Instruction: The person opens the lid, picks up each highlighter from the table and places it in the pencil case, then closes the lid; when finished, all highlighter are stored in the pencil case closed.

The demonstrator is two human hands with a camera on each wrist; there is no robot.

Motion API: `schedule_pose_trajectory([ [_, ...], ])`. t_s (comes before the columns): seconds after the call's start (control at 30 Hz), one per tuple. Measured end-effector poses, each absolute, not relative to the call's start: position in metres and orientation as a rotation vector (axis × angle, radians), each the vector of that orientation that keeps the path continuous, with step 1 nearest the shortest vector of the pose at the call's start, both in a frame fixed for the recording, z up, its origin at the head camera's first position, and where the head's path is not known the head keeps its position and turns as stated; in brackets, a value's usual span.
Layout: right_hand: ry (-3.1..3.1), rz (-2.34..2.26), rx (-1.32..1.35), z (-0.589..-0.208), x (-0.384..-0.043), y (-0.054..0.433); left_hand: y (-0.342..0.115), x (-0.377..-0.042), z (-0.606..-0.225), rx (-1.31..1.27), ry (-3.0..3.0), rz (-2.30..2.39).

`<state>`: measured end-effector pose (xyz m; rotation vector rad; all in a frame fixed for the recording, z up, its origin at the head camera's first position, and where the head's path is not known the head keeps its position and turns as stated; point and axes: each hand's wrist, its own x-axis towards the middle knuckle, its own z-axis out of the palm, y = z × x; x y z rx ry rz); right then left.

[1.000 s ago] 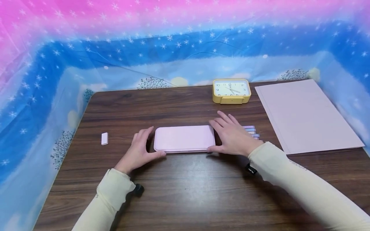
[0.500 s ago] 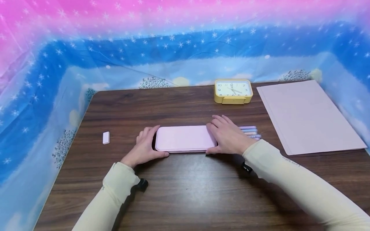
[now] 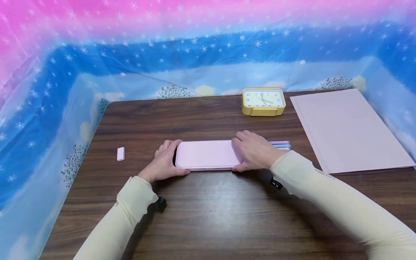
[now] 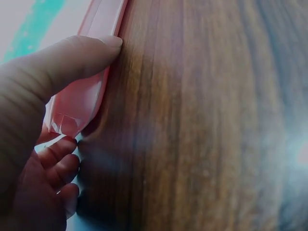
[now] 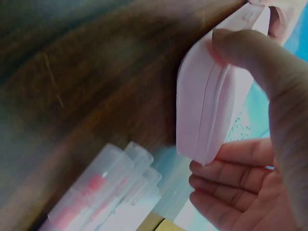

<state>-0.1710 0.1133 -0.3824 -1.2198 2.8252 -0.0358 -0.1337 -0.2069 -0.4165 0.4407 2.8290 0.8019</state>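
Observation:
A pink pencil case [image 3: 208, 154] with rounded corners lies flat on the table, its long side toward me. My left hand [image 3: 165, 161] grips its left end, thumb along the near edge and fingers round the far corner. At the right end my right hand [image 3: 255, 151] holds it the same way. In the left wrist view the thumb presses the side of the pencil case [image 4: 79, 98]. In the right wrist view the thumb lies on the near side of the pencil case [image 5: 195, 106], with the fingers at the far side.
Several pastel pens [image 3: 281, 143] lie just right of my right hand, partly hidden by it. A white eraser [image 3: 120, 154] is at the left. A yellow clock [image 3: 263, 102] stands at the back, and a large pale pink folder [image 3: 352, 131] lies at the right on the wooden table [image 3: 208, 224].
Both hands have closed in on the ends of the pencil case and now grip it. The right hand slid left along it. The case stays in about the same place.

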Motion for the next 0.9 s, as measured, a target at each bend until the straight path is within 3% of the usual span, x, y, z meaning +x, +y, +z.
schedule_pose_trajectory([
  [0.67, 2.800, -0.178, -1.160, -0.394, -0.172, 0.125, -0.209, -0.133, -0.423, 0.442, 2.801, 0.781],
  [0.9, 2.789, -0.319, -1.250, -0.393, -0.180, 0.125, -0.210, -0.133, -0.423, 0.459, 2.825, 0.806],
])
